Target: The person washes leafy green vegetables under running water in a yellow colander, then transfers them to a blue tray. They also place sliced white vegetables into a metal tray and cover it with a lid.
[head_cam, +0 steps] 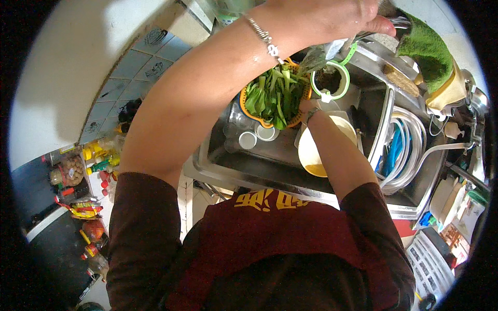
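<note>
My left arm reaches across the top of the view, and my left hand (360,17) is at a metal fitting (400,23) beside a hanging green cloth (426,50); its fingers are partly hidden. Leafy greens (272,95) fill an orange colander (256,121) over the steel sink (268,165). At the colander's right rim is my right hand (309,107), gripping it, with the fingertips hidden. Below my right forearm sits a pale yellow bowl (309,151), partly covered by the arm. A green-rimmed strainer (345,83) with dark scraps inside stands to the right of the colander.
Clear containers with white bases (248,140) lie in the sink. A coiled clear hose (414,171) fills part of the right basin. A yellow cloth (447,91) hangs near the tap. Bottles and jars (72,171) crowd the left side; a dish rack with boards (447,198) is at right.
</note>
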`<state>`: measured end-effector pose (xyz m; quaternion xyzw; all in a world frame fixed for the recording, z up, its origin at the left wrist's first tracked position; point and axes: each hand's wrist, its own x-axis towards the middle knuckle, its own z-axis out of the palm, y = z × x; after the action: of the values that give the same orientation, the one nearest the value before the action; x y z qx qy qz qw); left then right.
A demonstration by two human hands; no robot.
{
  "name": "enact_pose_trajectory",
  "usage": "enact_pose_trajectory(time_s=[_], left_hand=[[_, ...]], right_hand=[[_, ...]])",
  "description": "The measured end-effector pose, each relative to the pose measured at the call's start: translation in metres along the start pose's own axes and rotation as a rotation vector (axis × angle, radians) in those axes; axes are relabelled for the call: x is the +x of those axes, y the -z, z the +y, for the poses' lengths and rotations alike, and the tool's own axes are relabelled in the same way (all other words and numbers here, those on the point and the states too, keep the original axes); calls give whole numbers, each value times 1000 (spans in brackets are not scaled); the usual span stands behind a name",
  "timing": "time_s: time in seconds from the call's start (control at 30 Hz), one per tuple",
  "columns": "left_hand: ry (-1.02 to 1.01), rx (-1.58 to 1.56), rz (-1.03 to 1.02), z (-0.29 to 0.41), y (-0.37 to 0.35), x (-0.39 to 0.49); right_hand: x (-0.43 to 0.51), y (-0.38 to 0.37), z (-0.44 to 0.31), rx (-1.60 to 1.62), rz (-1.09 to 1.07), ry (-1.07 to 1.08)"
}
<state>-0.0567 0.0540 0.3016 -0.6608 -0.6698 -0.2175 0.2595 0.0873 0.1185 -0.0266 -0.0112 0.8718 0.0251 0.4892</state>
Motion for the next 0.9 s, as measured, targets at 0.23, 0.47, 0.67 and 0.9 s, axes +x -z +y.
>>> enact_pose_trajectory(time_s=[0.23,0.47,0.67,0.9], left_hand=[[112,-252,-5,1,1,-3],[815,-441,241,9,-17,-114],[1533,-441,-86,63,-114,-290],[1581,-477,-106,87,-160,-326]], right_hand=[[-23,10,-17,690,351,-340],[-26,-2,-30,1410,790,-481],[-11,-3,-32,1496,723,-367],[2,1,-25,979,931,-182]])
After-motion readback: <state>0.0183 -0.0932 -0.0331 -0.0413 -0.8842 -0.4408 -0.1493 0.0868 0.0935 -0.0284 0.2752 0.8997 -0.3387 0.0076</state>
